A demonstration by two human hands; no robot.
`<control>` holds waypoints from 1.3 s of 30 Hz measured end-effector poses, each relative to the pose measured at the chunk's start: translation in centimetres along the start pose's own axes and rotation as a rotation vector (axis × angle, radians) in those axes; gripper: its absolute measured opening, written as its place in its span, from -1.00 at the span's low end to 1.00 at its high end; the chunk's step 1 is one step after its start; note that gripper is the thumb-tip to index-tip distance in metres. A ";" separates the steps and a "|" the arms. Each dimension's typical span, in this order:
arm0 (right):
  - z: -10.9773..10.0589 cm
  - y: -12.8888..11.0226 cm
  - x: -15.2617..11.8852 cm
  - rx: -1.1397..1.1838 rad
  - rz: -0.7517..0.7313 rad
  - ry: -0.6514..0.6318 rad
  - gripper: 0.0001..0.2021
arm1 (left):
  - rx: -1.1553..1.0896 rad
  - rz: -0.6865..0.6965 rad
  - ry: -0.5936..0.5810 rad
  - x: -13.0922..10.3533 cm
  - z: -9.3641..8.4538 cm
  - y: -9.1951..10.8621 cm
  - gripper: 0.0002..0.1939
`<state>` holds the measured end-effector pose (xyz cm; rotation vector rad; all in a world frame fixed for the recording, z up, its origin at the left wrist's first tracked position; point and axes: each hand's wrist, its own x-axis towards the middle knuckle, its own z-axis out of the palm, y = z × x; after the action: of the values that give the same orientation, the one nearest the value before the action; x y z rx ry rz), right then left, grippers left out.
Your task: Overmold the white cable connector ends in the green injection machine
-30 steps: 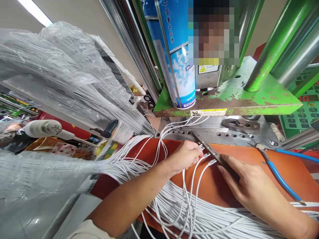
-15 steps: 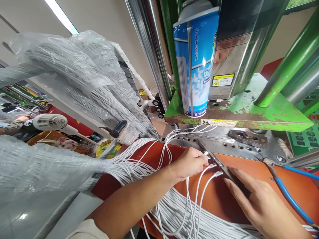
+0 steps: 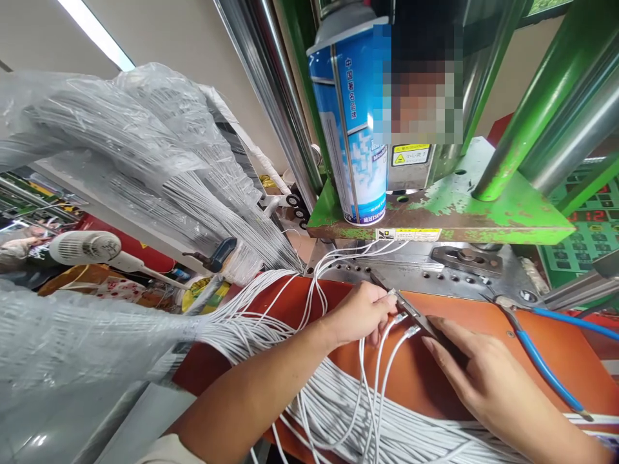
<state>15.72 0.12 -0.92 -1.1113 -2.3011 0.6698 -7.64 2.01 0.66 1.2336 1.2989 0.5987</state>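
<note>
My left hand point(image 3: 360, 316) is closed in a pinch on a white cable's connector, held against the edge of a narrow metal bar point(image 3: 410, 310). My right hand point(image 3: 488, 374) grips the near end of that bar, thumb on one side and fingers on the other. Beside the left fingertips, two more white cables end in clear plug connectors point(image 3: 412, 332) close to the bar's edge. A thick bundle of white cables point(image 3: 338, 393) lies beneath my left forearm. The exact seat of the pinched connector is partly hidden by my fingers.
A green press point(image 3: 464, 206) stands behind the orange work surface point(image 3: 488, 322), with a blue spray can point(image 3: 355, 135) on its plate. Blue-handled pliers point(image 3: 546, 367) lie at right. Plastic-wrapped cable bundles point(image 3: 97, 341) and a white fan point(image 3: 84, 247) are at left.
The view has shifted, so most things appear further left. My left hand keeps its pinch on the connector, now close against the bar. The right hand still grips the bar.
</note>
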 end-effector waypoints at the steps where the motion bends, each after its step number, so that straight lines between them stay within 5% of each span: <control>1: 0.1 0.2 0.0 -0.016 0.021 0.020 -0.74 | 0.058 0.009 0.018 -0.1 -0.3 -0.1 -0.64; 6: 0.1 0.8 0.1 -0.093 0.061 0.068 -0.72 | 0.195 0.121 0.256 -0.7 -1.5 0.0 -0.69; 12: -0.2 0.5 0.3 -0.072 0.037 0.055 -0.74 | -0.014 -0.113 0.034 -0.5 -1.4 1.4 -0.69; 21: -0.2 0.2 -0.1 -0.035 -0.080 -0.008 -0.74 | -0.139 -0.144 -0.068 -0.2 -2.3 1.9 -0.65; 25: -0.4 0.0 0.0 -0.021 -0.078 -0.027 -0.73 | -0.079 -0.104 -0.025 -0.3 -1.8 1.4 -0.68; 30: -0.8 0.0 -0.3 0.016 -0.053 -0.098 -0.72 | 0.195 0.060 0.128 0.3 -1.2 -0.5 -0.68; 34: -0.4 0.2 -0.2 0.052 -0.022 -0.111 -0.69 | 0.368 0.082 0.129 -0.1 -1.4 0.0 -0.65; 39: 0.7 0.8 0.1 -0.035 0.011 0.030 -0.70 | 1.027 0.374 0.541 -3.7 0.7 2.6 -0.69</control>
<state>15.66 0.44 -1.95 -1.1429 -2.2913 0.6143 -7.18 -0.70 4.33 2.2966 1.9519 0.5498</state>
